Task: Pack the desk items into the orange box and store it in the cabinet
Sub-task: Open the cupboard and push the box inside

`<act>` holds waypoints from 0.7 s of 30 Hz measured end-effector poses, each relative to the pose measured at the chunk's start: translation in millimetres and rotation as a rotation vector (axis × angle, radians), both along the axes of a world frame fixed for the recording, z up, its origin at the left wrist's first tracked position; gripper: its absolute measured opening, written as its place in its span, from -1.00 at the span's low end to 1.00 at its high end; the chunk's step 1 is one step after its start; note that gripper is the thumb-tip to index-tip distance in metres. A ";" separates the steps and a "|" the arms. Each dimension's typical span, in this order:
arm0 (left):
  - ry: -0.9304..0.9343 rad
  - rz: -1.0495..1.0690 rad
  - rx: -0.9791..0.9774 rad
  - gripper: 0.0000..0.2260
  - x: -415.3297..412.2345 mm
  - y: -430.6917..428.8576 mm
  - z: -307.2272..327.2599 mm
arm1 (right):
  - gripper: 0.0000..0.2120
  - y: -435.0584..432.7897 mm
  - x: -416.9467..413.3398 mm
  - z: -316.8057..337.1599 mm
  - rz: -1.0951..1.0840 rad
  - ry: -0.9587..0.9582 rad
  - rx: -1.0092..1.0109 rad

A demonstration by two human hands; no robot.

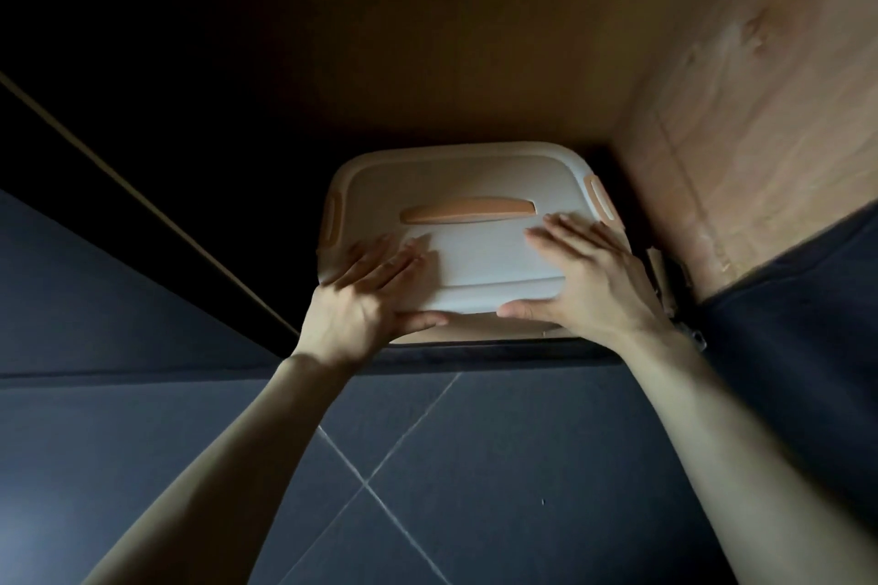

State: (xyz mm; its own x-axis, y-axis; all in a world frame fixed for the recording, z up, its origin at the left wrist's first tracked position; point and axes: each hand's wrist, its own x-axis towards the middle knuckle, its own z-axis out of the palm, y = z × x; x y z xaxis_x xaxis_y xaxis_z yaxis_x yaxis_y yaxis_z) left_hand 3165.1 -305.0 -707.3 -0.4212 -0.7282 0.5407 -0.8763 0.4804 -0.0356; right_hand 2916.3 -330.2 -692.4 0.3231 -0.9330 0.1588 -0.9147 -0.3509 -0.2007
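Observation:
The orange box point(475, 185) sits inside the low cabinet point(475, 76), its white lid closed, with an orange handle on top and orange clips at both sides. My left hand point(366, 290) lies flat on the lid's near left corner, thumb hooked over the front edge. On the near right corner rests my right hand point(589, 280), fingers spread on the lid and thumb on the front edge. The box's contents are hidden under the lid.
The open cabinet door point(760, 109), wood-grained inside, stands at the right with a hinge point(670, 280) close to my right wrist. A dark panel point(119, 157) closes the left side. Dark floor tiles point(451, 466) lie in front of the cabinet.

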 end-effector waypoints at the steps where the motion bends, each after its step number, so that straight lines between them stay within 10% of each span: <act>1: 0.001 -0.009 -0.011 -0.50 -0.3 -2.8 -1.0 | -0.09 -2.5 0.1 -0.2 0.003 -0.003 -0.014; 21: -0.002 -0.049 0.052 -0.49 4.2 -12.5 -21.8 | -0.17 -3.1 7.5 -28.4 -0.008 0.078 -0.163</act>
